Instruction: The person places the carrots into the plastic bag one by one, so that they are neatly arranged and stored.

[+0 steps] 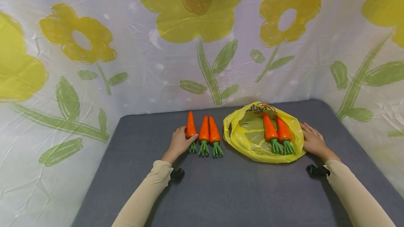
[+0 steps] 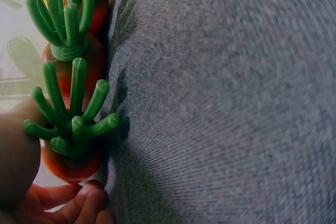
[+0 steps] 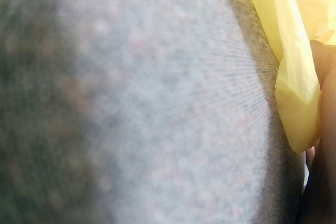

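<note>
Three orange toy carrots with green stem tufts lie side by side left of the table's middle. My left hand [image 1: 180,143] grips the leftmost carrot [image 1: 190,125], thumb on one side and fingers on the other. In the left wrist view its green tuft [image 2: 73,124] faces the camera. The middle carrot [image 1: 204,130] and the right-hand carrot [image 1: 214,130] lie just beside it. A yellow plastic bag [image 1: 244,150] lies wide open, with two carrots [image 1: 270,129] inside at its right. My right hand [image 1: 316,143] rests against the bag's right side, fingers extended; its yellow plastic [image 3: 296,93] partly covers the hand in the right wrist view.
A dark grey cloth-covered table [image 1: 240,195] lies beneath everything. Behind it and along both sides hangs a white curtain [image 1: 142,80] with large yellow flowers. Black wrist-worn devices [image 1: 177,174] sit at both sleeve cuffs.
</note>
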{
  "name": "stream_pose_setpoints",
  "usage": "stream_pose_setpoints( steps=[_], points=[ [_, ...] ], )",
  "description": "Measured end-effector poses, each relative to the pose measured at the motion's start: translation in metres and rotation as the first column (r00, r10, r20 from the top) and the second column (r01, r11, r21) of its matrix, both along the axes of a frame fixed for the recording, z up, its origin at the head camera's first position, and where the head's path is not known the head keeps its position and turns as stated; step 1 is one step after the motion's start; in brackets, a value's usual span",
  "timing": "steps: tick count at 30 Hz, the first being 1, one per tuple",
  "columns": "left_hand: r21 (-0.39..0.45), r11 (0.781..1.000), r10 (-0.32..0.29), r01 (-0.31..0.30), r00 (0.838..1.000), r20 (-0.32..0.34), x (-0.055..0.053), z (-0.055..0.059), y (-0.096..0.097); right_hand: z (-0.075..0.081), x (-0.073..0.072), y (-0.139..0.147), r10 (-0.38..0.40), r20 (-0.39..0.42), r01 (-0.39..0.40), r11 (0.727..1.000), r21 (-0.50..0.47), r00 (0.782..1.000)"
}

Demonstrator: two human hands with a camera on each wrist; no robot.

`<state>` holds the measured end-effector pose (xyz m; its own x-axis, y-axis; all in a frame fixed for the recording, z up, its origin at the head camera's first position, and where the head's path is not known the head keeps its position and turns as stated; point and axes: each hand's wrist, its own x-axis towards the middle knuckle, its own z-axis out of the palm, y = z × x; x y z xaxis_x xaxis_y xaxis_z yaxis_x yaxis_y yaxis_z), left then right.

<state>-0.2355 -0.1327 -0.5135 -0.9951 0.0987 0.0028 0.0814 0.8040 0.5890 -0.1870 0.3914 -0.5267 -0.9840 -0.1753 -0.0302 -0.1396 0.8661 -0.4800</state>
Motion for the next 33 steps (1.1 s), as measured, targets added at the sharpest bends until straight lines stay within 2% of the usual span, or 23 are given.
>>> stream_pose_setpoints(
  steps=[5,23,33],
  points=[
    [-0.006,1.0,-0.003,0.003,1.0,-0.001,-0.0002,0.0,0.0001,0.0004,0.0004,-0.0003,-0.004,-0.022,0.003,1.0,-0.003,1.0],
    [0.018,1.0,-0.006,0.006,1.0,-0.012,0.0006,-0.0052,-0.0011,-0.0023,0.0016,-0.0004,-0.01,0.007,0.01,1.0,-0.002,1.0],
    [0.032,0.999,0.009,-0.008,1.0,-0.018,0.0024,-0.0025,-0.0001,-0.0008,0.0007,-0.0009,-0.011,0.007,0.011,1.0,-0.009,1.0]
  ],
)
